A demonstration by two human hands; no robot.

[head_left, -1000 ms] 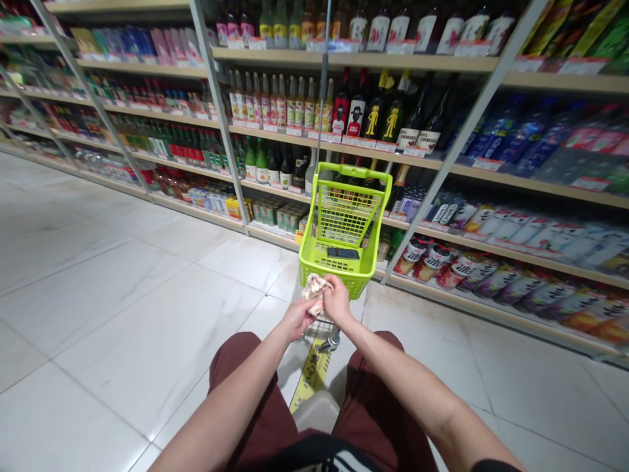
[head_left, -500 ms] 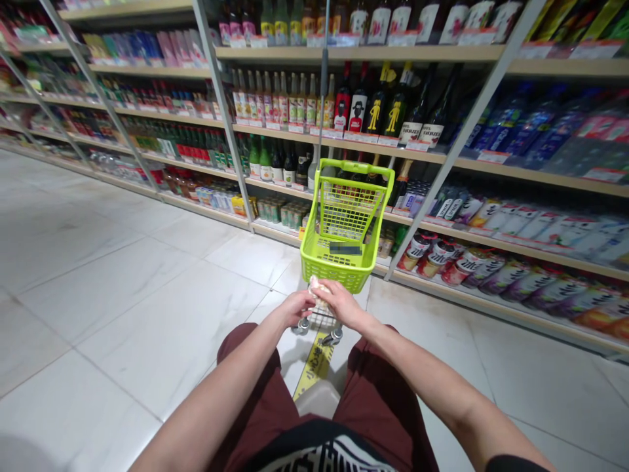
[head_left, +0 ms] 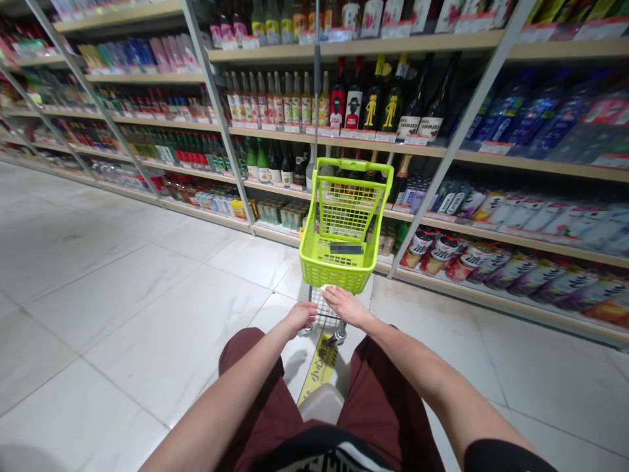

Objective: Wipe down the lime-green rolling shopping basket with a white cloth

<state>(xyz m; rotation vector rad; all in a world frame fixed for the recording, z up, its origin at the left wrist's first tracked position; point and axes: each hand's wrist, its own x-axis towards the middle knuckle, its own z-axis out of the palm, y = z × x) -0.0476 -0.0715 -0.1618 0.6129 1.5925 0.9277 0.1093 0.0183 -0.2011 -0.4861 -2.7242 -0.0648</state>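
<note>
A green shopping cart (head_left: pixel 339 265) stands in front of me, with a dark flat object (head_left: pixel 346 248) in its basket. Below the basket's near edge is my right hand (head_left: pixel 341 305), its fingers extended over something pale and small (head_left: pixel 323 288) that is mostly hidden. My left hand (head_left: pixel 301 318) is just to the left and lower, its fingers curled beside the cart's wire lower rack (head_left: pixel 325 308). Whether the left fingers hold anything is too small to tell. The two hands are a little apart.
Shelves of bottles (head_left: pixel 334 134) run across behind the cart, with large bottles (head_left: pixel 472 259) low on the right. A yellow floor strip (head_left: pixel 317 370) lies between my knees, by a pale stool (head_left: pixel 322 403). White tiles (head_left: pixel 122 295) spread left.
My hands have moved apart; the right hand shifted slightly right and the left a little lower. The pale crumpled item between them is now mostly out of sight.
</note>
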